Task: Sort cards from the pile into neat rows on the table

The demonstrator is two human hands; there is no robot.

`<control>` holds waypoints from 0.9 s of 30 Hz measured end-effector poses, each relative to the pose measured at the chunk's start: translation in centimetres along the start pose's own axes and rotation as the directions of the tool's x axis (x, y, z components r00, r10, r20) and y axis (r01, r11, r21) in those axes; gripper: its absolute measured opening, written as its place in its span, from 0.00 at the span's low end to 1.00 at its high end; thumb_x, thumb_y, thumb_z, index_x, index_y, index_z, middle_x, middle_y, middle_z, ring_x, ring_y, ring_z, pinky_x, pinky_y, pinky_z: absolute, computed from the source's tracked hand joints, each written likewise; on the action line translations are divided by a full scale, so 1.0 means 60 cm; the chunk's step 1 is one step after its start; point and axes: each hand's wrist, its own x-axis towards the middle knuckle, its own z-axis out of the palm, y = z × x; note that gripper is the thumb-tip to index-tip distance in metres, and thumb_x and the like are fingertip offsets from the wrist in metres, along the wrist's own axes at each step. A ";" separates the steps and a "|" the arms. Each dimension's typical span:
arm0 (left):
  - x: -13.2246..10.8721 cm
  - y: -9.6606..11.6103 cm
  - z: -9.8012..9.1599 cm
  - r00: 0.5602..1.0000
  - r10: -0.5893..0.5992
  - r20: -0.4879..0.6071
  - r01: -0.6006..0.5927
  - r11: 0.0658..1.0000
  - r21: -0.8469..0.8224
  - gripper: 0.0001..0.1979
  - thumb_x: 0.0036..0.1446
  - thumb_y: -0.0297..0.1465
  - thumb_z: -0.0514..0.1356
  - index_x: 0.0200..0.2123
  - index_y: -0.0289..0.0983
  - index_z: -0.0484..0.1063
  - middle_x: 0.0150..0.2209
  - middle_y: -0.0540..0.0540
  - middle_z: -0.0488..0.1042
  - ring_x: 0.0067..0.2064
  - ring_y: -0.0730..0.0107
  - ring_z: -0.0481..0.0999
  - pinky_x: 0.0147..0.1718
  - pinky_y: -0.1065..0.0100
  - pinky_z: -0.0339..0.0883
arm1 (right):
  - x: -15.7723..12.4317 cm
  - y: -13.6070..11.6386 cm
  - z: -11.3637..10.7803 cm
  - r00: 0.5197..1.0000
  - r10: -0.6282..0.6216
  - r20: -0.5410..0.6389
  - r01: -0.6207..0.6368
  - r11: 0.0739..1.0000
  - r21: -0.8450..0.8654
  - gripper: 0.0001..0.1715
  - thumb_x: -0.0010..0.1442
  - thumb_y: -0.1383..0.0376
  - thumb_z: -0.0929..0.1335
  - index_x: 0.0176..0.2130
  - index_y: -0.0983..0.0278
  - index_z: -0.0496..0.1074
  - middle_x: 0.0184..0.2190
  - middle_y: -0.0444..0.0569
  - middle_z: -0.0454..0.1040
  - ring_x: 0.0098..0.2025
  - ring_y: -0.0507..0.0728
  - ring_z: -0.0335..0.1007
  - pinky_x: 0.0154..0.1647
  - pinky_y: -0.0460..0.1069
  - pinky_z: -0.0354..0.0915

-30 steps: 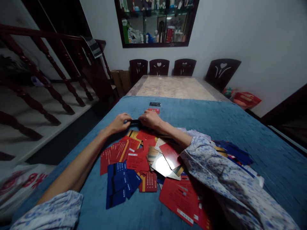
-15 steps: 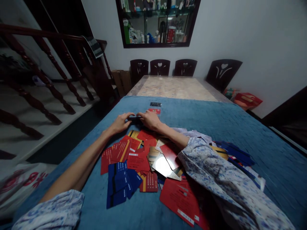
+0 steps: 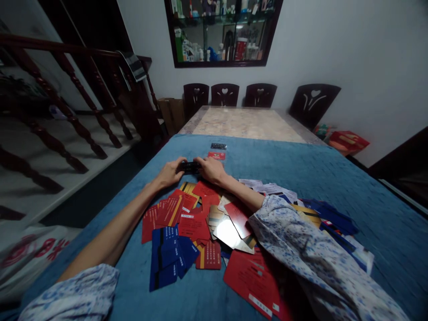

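Note:
Between my two hands is a dark, black card, gripped at its ends just above the blue cloth. My left hand pinches its left end with thumb and fingers. Its right end is in my right hand, whose fingers partly cover it. Just beyond my right hand lie a red card and, farther off, another black card. Nearer to me spreads a loose heap of red cards, with blue cards at its left front and gold cards in the middle.
White cards and more blue cards lie beyond and right of my right sleeve. The blue cloth covers the near table; its pale top shows at the far end. Chairs stand behind, a railing left.
The black card between my hands has tilted so that more of its face shows. Both hands stay in nearly the same place; the view has shifted slightly.

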 end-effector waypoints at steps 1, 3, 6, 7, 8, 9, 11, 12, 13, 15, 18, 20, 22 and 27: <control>-0.001 0.001 0.000 1.000 -0.001 0.011 0.001 1.000 0.007 0.23 0.54 0.31 0.57 0.55 0.37 0.70 0.39 0.44 0.81 0.38 0.59 0.80 0.43 0.61 0.72 | 0.000 0.001 0.001 1.000 -0.005 0.003 0.005 1.000 -0.003 0.28 0.70 0.64 0.60 0.67 0.55 0.63 0.54 0.56 0.77 0.54 0.63 0.73 0.46 0.51 0.68; -0.002 0.003 0.000 1.000 -0.001 0.031 0.001 1.000 0.014 0.25 0.54 0.31 0.57 0.56 0.36 0.69 0.39 0.44 0.81 0.38 0.59 0.79 0.43 0.62 0.72 | 0.002 0.003 0.005 1.000 -0.021 0.015 0.021 1.000 -0.013 0.30 0.68 0.64 0.62 0.68 0.56 0.62 0.54 0.57 0.76 0.55 0.63 0.72 0.47 0.52 0.68; -0.002 0.006 0.001 0.999 0.004 0.046 -0.004 1.000 0.017 0.26 0.53 0.30 0.57 0.57 0.35 0.69 0.43 0.42 0.81 0.42 0.58 0.80 0.47 0.61 0.72 | 0.004 0.006 0.011 0.998 -0.050 0.026 0.050 0.998 -0.027 0.32 0.67 0.63 0.64 0.68 0.60 0.62 0.55 0.59 0.75 0.56 0.65 0.70 0.50 0.53 0.67; -0.002 0.007 0.001 0.999 0.003 0.050 -0.004 1.000 0.017 0.27 0.53 0.30 0.57 0.58 0.35 0.69 0.44 0.41 0.81 0.43 0.58 0.80 0.48 0.60 0.72 | 0.005 0.006 0.012 0.998 -0.058 0.024 0.059 0.998 -0.030 0.32 0.66 0.63 0.64 0.68 0.61 0.62 0.55 0.60 0.75 0.57 0.65 0.69 0.51 0.54 0.67; -0.001 0.007 0.001 0.999 0.003 0.054 -0.004 1.000 0.016 0.27 0.53 0.29 0.56 0.58 0.35 0.69 0.46 0.40 0.80 0.44 0.57 0.80 0.49 0.60 0.72 | 0.006 0.007 0.014 0.998 -0.064 0.019 0.064 0.997 -0.032 0.32 0.66 0.63 0.64 0.68 0.62 0.62 0.55 0.60 0.74 0.57 0.66 0.68 0.51 0.54 0.67; -0.001 0.007 0.002 0.998 0.001 0.055 -0.002 1.000 0.014 0.27 0.53 0.29 0.56 0.58 0.34 0.69 0.47 0.39 0.80 0.46 0.56 0.80 0.50 0.58 0.72 | 0.006 0.007 0.014 0.998 -0.067 0.016 0.067 0.997 -0.033 0.32 0.66 0.63 0.64 0.68 0.62 0.62 0.55 0.61 0.74 0.57 0.66 0.68 0.52 0.55 0.67; 0.000 0.007 0.002 0.999 -0.003 0.048 0.003 1.000 0.005 0.28 0.53 0.30 0.57 0.58 0.34 0.69 0.50 0.38 0.80 0.47 0.54 0.80 0.52 0.56 0.72 | 0.007 0.007 0.015 0.998 -0.068 0.013 0.068 0.997 -0.029 0.32 0.66 0.64 0.64 0.68 0.63 0.62 0.56 0.62 0.73 0.58 0.67 0.66 0.53 0.55 0.66; 0.001 0.007 0.002 0.999 -0.006 0.042 0.006 1.000 -0.002 0.28 0.52 0.30 0.57 0.58 0.35 0.69 0.51 0.38 0.79 0.48 0.53 0.80 0.52 0.55 0.72 | 0.007 0.007 0.014 0.998 -0.067 0.012 0.067 0.997 -0.026 0.32 0.67 0.64 0.64 0.68 0.63 0.62 0.56 0.62 0.73 0.58 0.67 0.66 0.54 0.56 0.66; 0.002 0.007 0.002 0.999 -0.008 0.036 0.008 1.000 -0.009 0.28 0.52 0.30 0.57 0.59 0.35 0.69 0.51 0.38 0.79 0.49 0.53 0.79 0.53 0.55 0.72 | 0.007 0.007 0.014 0.998 -0.066 0.010 0.067 0.998 -0.022 0.32 0.67 0.64 0.64 0.68 0.63 0.62 0.56 0.62 0.73 0.59 0.67 0.65 0.54 0.56 0.66; 0.003 0.008 0.000 0.999 -0.012 0.033 0.012 1.000 -0.021 0.29 0.52 0.30 0.58 0.59 0.35 0.69 0.53 0.37 0.79 0.50 0.52 0.79 0.54 0.54 0.72 | 0.008 0.006 0.011 0.998 -0.064 0.001 0.064 0.998 -0.017 0.33 0.66 0.64 0.65 0.68 0.64 0.62 0.57 0.62 0.72 0.59 0.67 0.64 0.55 0.56 0.65; 0.006 0.011 -0.004 0.999 -0.009 0.033 0.010 0.999 -0.031 0.31 0.52 0.31 0.59 0.60 0.32 0.69 0.55 0.36 0.77 0.52 0.52 0.78 0.56 0.54 0.71 | 0.008 0.007 0.007 0.998 -0.057 -0.018 0.057 0.998 -0.017 0.33 0.65 0.64 0.67 0.67 0.65 0.63 0.57 0.62 0.72 0.58 0.66 0.64 0.56 0.57 0.64; 0.009 0.013 -0.007 0.999 -0.012 0.030 0.013 0.999 -0.037 0.32 0.51 0.31 0.59 0.61 0.31 0.68 0.56 0.36 0.76 0.52 0.52 0.78 0.56 0.54 0.70 | 0.009 0.008 0.003 0.998 -0.053 -0.027 0.052 0.999 -0.014 0.32 0.66 0.63 0.67 0.66 0.66 0.63 0.56 0.62 0.73 0.58 0.66 0.64 0.56 0.57 0.64; 0.013 0.014 -0.008 0.999 -0.022 0.027 0.023 0.999 -0.046 0.32 0.51 0.31 0.59 0.61 0.31 0.68 0.55 0.36 0.77 0.51 0.53 0.77 0.56 0.55 0.71 | 0.009 0.011 -0.002 0.998 -0.053 -0.033 0.053 0.999 -0.010 0.31 0.66 0.63 0.67 0.65 0.67 0.64 0.55 0.63 0.73 0.58 0.66 0.64 0.56 0.57 0.64; 0.028 0.011 -0.006 0.999 -0.026 0.020 0.027 0.998 -0.065 0.32 0.50 0.32 0.61 0.60 0.32 0.68 0.51 0.38 0.78 0.48 0.55 0.77 0.54 0.56 0.70 | 0.009 0.022 -0.014 0.998 -0.046 -0.032 0.045 0.999 -0.007 0.28 0.66 0.63 0.68 0.62 0.69 0.66 0.55 0.63 0.73 0.57 0.66 0.65 0.54 0.55 0.65</control>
